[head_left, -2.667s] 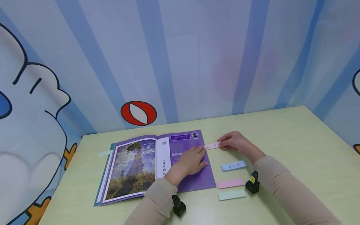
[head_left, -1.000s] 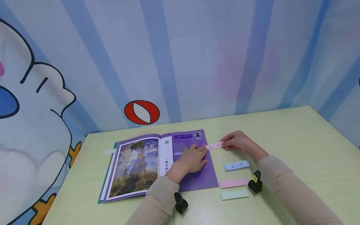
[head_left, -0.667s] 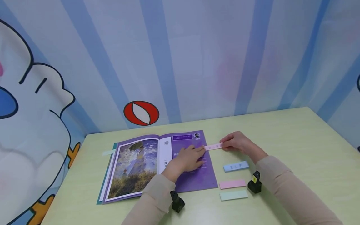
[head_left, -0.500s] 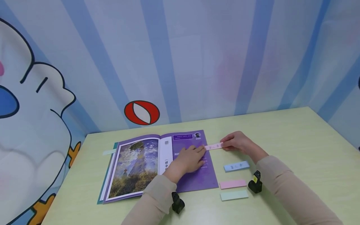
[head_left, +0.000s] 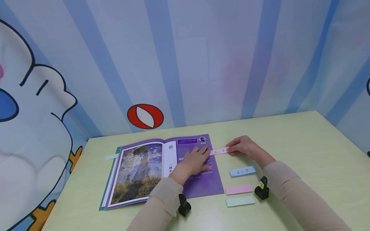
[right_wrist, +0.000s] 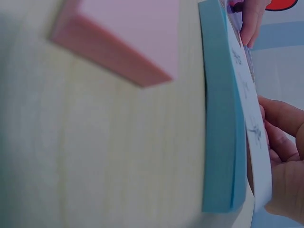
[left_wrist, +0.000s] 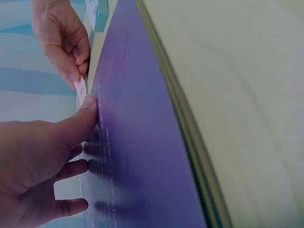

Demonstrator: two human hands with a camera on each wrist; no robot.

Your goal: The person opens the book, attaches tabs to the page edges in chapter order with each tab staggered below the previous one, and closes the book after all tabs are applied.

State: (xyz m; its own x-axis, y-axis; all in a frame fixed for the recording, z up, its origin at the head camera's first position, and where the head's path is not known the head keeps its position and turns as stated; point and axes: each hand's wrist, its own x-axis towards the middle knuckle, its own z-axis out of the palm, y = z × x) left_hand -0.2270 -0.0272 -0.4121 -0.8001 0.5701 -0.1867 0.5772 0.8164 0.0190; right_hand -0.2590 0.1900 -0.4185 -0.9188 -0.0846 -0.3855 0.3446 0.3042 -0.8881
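Note:
An open book (head_left: 199, 186) lies on the table, a painting on its left page and purple on its right. My left hand (head_left: 192, 163) rests on the purple page, its fingers extended towards the right edge. Sticking out from that edge is a pink sticky note strip (head_left: 218, 151) with handwriting, its inner end at my left fingertips. My right hand (head_left: 244, 147) pinches the strip's outer end between thumb and fingers. In the left wrist view, the left thumb (left_wrist: 78, 126) lies close to the strip (left_wrist: 81, 90).
Right of the book lie a blue sticky note pad (head_left: 242, 171) with writing, a pink pad (head_left: 239, 189) and a pale green pad (head_left: 240, 201). A pale green tab (head_left: 112, 156) juts from the book's left edge. A printed curtain (head_left: 202, 64) stands behind the table.
The left fingertips have shifted slightly at the page edge. The right hand keeps its pinch on the pink strip in nearly the same place.

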